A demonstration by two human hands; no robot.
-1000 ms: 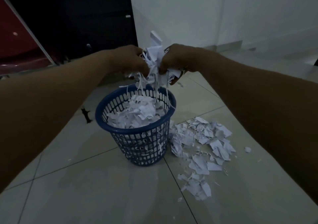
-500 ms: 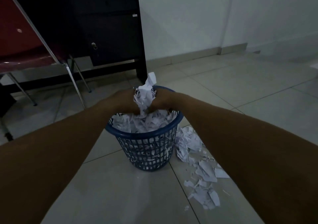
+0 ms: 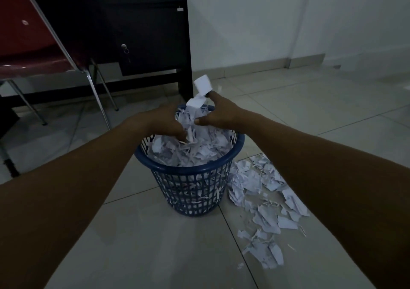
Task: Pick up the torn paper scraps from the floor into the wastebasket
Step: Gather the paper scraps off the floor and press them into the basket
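wastebasket centre | floor scraps right | chair behind-left

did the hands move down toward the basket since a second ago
Yes. Both hands dropped from above the basket rim to its paper heap.

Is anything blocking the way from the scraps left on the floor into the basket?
Nothing visible does. The floor scraps lie right beside the wastebasket, whose open top is nearly heaped full, with both hands over it.
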